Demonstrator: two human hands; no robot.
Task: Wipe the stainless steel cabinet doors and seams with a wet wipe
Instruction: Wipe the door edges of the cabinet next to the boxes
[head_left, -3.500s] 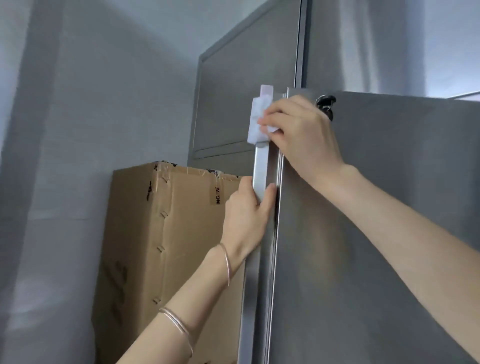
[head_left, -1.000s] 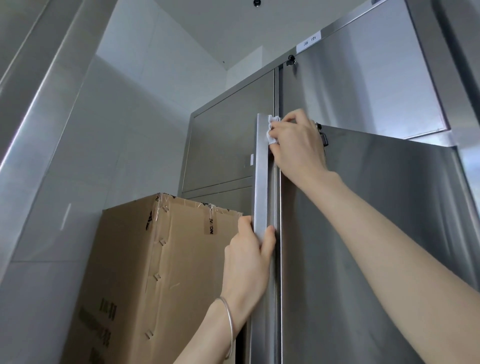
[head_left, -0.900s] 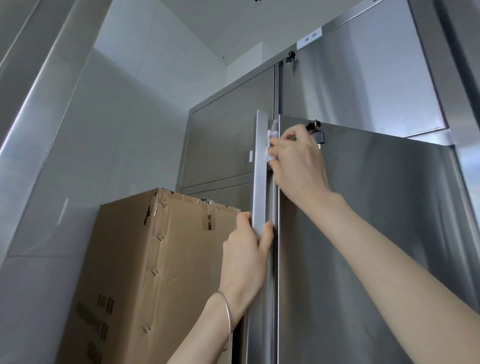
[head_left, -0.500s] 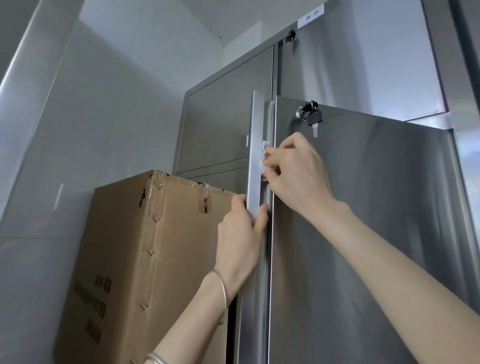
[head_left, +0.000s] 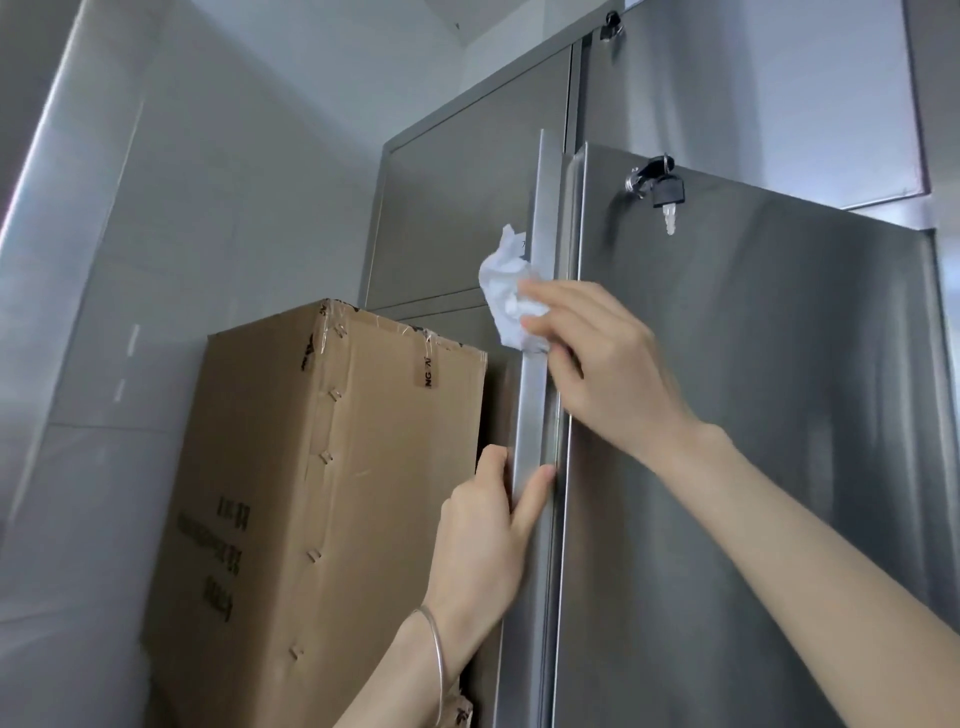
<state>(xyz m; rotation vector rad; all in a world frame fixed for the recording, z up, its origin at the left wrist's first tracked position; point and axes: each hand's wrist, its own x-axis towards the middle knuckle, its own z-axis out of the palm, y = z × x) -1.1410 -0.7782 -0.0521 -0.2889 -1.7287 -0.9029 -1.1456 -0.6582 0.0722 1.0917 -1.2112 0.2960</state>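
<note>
Since half a second ago the wet wipe (head_left: 511, 291) is no longer tucking flat under the fingers; it is bulging out in a crumpled wad to the left of the right grip (head_left: 597, 364), and that grip is sitting a little lower on the door edge (head_left: 540, 249). The right grip is pinching the wipe and pressing it against this vertical steel strip. Its fingertips are smearing with motion blur, so how many fingers are bearing on the wipe is not showing. Below it, the left grip (head_left: 483, 540) is clasping the same strip, thumb lying on the front face and the other fingers curling round the far side out of sight. A thin bangle (head_left: 434, 654) is circling that wrist, and both forearms are running off the bottom of the frame.

Right of the right grip, the open cabinet door (head_left: 753, 415) is showing its brushed steel face, with a black padlock (head_left: 665, 189) and key hanging above and to the right of the hand. Left of both grips, a taped cardboard box (head_left: 322, 493) is standing against a grey tiled wall (head_left: 182, 234); its print is too blurred to read and its base is cut off. Behind the strip, another steel door (head_left: 467, 182) is facing the camera.
</note>
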